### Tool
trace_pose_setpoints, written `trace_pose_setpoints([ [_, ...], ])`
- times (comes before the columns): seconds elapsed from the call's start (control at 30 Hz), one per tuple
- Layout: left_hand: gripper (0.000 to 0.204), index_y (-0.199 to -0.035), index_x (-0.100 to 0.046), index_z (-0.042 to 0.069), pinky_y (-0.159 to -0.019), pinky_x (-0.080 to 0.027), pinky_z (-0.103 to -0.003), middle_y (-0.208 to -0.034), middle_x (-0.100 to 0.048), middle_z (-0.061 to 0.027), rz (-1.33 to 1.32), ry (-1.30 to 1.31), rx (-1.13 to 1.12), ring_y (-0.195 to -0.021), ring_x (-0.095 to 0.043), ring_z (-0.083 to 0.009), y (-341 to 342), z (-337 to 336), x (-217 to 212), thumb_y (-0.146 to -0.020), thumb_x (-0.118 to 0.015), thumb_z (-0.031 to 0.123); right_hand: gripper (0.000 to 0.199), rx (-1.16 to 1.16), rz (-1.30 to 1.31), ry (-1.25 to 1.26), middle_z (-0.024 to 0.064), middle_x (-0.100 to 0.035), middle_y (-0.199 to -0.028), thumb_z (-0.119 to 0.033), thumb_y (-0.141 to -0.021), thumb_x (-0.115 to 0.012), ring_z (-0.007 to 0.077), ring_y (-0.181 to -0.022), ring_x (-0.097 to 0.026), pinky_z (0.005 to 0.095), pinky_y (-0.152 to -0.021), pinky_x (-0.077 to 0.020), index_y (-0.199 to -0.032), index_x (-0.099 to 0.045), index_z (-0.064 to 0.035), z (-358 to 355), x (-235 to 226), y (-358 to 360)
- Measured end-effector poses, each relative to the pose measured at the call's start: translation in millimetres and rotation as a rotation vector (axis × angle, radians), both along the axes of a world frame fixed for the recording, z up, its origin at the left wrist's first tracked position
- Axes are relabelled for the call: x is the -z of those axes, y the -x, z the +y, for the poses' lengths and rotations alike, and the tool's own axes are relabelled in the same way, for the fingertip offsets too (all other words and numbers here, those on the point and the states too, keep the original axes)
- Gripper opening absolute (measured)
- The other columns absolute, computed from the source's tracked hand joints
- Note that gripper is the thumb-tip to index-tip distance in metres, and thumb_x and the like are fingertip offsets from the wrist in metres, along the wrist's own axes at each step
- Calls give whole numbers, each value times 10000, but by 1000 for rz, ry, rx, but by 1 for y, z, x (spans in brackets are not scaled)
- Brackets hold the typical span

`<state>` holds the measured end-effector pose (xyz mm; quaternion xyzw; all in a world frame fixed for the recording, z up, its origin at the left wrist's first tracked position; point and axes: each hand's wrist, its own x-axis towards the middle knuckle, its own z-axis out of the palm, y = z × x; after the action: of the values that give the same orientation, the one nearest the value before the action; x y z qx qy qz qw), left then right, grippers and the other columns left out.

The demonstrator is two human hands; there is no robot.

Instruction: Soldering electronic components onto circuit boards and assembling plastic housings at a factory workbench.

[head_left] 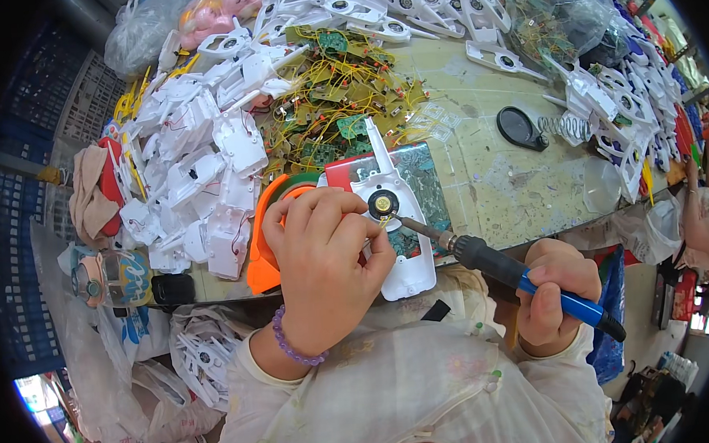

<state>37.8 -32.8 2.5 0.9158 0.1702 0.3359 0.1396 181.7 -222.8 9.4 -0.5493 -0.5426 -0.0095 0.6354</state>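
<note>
My right hand (557, 295) is wrapped round the blue and black handle of a soldering iron (493, 264). Its tip meets the edge of a small round black speaker (382, 205) with a gold centre. The speaker sits in a white plastic shell (408, 276) that has a long pointed arm. Just beside the speaker, my left hand (324, 259) pinches a thin yellow wire (385, 222) against that edge; its fingertips are partly hidden. Under the shell lies a flat red and green patterned piece (428, 181). An orange plastic holder (262, 254) stands against my left hand.
A heap of green circuit boards (340, 94) with yellow wires lies ahead. White shells (199, 161) pile up on the left, more along the back and right. A black round stand (518, 126) with a coiled spring (564, 128) is at right. A jar (125, 278) stands near the left edge.
</note>
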Motion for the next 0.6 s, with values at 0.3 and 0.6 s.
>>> trace_pose_setpoints([
  [0.3,140,-709,-598,103,-911,-335,-461,-919,-603,-8,10,5,1,-974,-571,-233,-1,0,-1,-661,-723,62,133,0,-23,31,88,-616,-659,-6,-780,-636,212,-473,-526,328,-454,-429,-910,-615,8,-2,-2,-1],
  [0.6,136,-712,-602,101,-912,-334,-462,-931,-608,-9,21,16,6,-986,-568,-234,0,1,-1,-663,-724,65,104,-9,-56,42,98,-605,-625,-27,-742,-646,230,-476,-550,337,-454,-430,-843,-635,-1,-2,-3,-2],
])
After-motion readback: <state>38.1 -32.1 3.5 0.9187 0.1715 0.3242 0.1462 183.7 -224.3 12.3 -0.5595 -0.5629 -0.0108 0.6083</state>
